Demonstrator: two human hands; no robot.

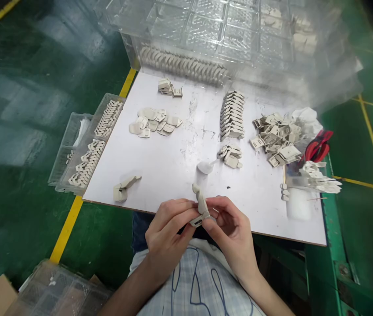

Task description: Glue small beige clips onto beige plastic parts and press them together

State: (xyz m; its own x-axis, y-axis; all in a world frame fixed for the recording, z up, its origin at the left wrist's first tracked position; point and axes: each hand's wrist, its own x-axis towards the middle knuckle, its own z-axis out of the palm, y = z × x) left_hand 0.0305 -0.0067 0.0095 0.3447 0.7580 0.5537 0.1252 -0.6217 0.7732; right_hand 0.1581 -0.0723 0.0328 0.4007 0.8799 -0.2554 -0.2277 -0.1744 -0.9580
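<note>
Just beyond the front edge of the white board (pixel 173 171), a beige plastic part (pixel 201 202) is held between both hands. My left hand (pixel 173 226) pinches it from the left, fingers closed against its side and base. My right hand (pixel 231 232) grips the same part from the right, thumb near its lower end. A similar assembled part (pixel 123 189) stands alone at the board's left front. A small white spoon-like piece (pixel 207 166) lies beyond the hands, beside a short stack of beige parts (pixel 231 156).
Flat beige pieces (pixel 155 121) lie at the left; a long row (pixel 232 115) stands behind centre. A loose pile (pixel 277 136), red-handled tool (pixel 316 147) and white jar (pixel 299 204) are at the right. Clear trays (pixel 206 26) rise behind; another tray (pixel 89 153) adjoins the left edge.
</note>
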